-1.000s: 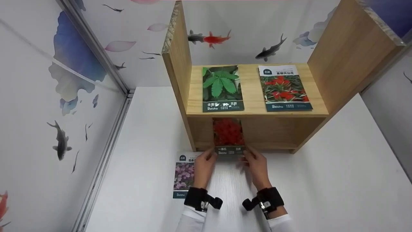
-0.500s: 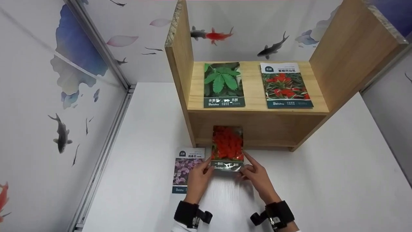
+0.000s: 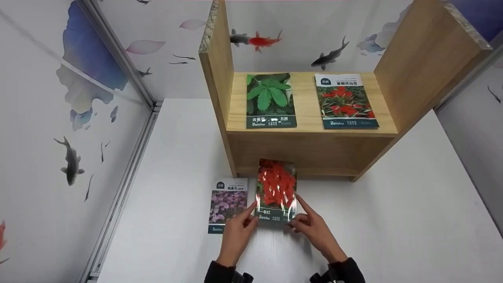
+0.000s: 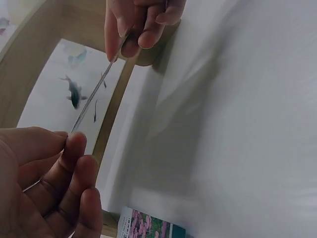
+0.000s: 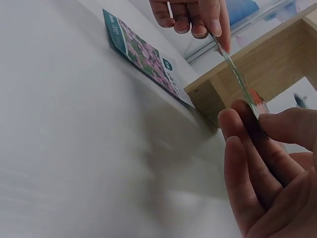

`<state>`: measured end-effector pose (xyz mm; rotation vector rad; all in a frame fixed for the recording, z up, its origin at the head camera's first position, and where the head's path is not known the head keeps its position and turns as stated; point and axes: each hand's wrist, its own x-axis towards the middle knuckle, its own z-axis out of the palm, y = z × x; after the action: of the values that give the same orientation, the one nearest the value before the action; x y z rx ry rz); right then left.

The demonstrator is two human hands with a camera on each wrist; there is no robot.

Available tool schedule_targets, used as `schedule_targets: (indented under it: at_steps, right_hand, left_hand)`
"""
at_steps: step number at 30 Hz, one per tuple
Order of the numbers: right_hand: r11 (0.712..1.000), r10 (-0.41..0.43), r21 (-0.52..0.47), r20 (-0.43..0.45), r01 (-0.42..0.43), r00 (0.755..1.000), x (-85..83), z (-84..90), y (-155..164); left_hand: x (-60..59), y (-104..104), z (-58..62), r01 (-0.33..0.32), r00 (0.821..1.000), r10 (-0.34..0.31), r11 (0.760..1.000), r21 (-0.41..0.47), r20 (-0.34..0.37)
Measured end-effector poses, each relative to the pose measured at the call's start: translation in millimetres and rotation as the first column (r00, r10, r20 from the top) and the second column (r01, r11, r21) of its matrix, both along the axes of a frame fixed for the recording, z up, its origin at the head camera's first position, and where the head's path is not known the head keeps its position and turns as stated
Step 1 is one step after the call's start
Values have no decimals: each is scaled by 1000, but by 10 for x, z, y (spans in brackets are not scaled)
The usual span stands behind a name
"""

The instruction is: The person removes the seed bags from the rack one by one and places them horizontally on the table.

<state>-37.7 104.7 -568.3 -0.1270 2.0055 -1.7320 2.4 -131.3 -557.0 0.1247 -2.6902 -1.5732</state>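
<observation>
Between my two hands is a seed packet with red flowers (image 3: 276,184), raised above the white table in front of the wooden shelf. My left hand (image 3: 237,232) pinches its lower left edge between thumb and fingers. On the opposite edge, my right hand (image 3: 316,232) pinches the lower right corner, forefinger along the side. Both wrist views show the packet edge-on as a thin strip (image 4: 94,94). A purple-flower packet (image 3: 228,204) lies on the table beside my left hand, which overlaps its lower right corner in the head view.
The wooden shelf (image 3: 314,132) stands at the back with tall side panels. On its upper board lie a green-leaf packet (image 3: 271,98) at left and another red-flower packet (image 3: 346,102) at right. A wall with painted fish (image 3: 72,161) borders the left side.
Both hands have drawn the red-flower packet out from the shelf's lower compartment, toward the body. It is now in front of the shelf, tilted up more. The other packets stay in place.
</observation>
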Motion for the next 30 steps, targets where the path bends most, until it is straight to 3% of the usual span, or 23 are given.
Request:
schedule_targets:
  at_steps: [5, 12, 16, 23, 30]
  right_hand:
    - [999, 30, 40, 15, -30, 999, 96, 105, -8]
    - [996, 20, 86, 31, -22, 999, 214, 235, -41]
    - [997, 17, 72, 51, -21, 999, 272, 155, -32]
    - [994, 20, 103, 26, -23, 999, 256, -174, 28]
    - [985, 2, 174, -2, -1, 1000, 268, -246, -4]
  left_hand:
    - [91, 0, -36, 5, 997, -5, 1000, 3, 74]
    - [159, -3, -68, 17, 993, -20, 999, 28, 114]
    - [183, 7, -100, 15, 987, -18, 1000, 23, 157]
    - [204, 16, -200, 15, 978, -20, 1000, 26, 208]
    - [212, 36, -253, 8, 974, -4, 1000, -18, 227]
